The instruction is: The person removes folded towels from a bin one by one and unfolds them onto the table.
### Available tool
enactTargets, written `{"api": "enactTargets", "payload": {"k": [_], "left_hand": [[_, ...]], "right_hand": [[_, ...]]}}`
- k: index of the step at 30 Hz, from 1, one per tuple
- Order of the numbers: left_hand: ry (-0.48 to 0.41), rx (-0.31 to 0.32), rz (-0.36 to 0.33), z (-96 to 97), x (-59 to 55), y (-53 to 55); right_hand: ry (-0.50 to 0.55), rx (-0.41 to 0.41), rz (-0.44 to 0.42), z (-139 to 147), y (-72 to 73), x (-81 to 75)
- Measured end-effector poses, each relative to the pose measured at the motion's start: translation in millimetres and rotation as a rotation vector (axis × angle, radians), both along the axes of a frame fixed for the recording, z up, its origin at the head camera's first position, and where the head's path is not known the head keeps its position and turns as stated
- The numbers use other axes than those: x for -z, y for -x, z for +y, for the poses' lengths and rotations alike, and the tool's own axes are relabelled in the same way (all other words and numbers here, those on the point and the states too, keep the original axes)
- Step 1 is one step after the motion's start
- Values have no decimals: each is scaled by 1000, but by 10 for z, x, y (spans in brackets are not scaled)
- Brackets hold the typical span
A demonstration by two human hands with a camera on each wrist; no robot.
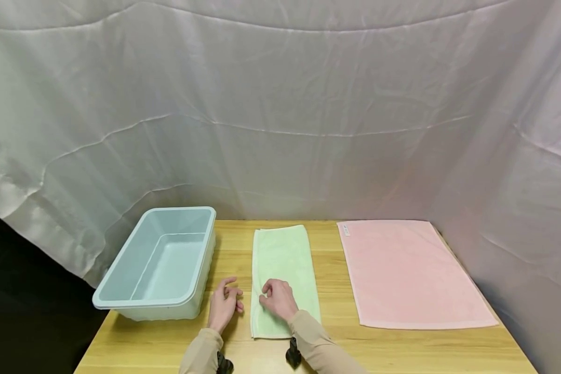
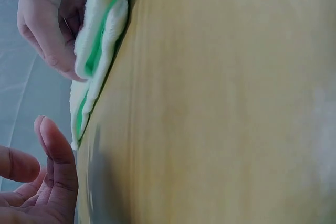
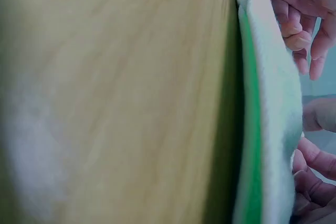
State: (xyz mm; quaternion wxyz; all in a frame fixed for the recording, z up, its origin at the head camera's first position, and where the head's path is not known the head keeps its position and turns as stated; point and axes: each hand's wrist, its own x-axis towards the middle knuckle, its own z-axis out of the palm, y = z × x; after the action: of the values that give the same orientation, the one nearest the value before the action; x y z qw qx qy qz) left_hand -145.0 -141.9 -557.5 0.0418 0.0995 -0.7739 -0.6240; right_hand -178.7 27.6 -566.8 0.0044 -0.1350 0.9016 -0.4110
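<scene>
A light green towel lies folded into a long strip at the middle of the table, its stacked layers visible from the side in both wrist views. My right hand is over the towel's left part, where thumb and forefinger pinch a bit of the top layer near the left edge; in the right wrist view the fingers touch the cloth. Just left of the towel, my left hand hovers with loosely bent fingers, apart from the cloth and holding nothing.
A pale blue plastic tub stands at the table's left, with nothing visible inside. To the right a pink towel is spread flat, a small tag at its upper left corner. Behind the wooden table hangs a grey curtain.
</scene>
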Motion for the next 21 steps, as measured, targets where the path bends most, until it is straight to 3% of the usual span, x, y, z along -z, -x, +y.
{"api": "enactTargets", "payload": {"k": [12,21], "left_hand": [[-9,4,9,14,1,-7],[-9,7,1,28,1,-1]], "right_hand": [[99,-19,37,97,29,25],[81,-103,65,153,52,12]]}}
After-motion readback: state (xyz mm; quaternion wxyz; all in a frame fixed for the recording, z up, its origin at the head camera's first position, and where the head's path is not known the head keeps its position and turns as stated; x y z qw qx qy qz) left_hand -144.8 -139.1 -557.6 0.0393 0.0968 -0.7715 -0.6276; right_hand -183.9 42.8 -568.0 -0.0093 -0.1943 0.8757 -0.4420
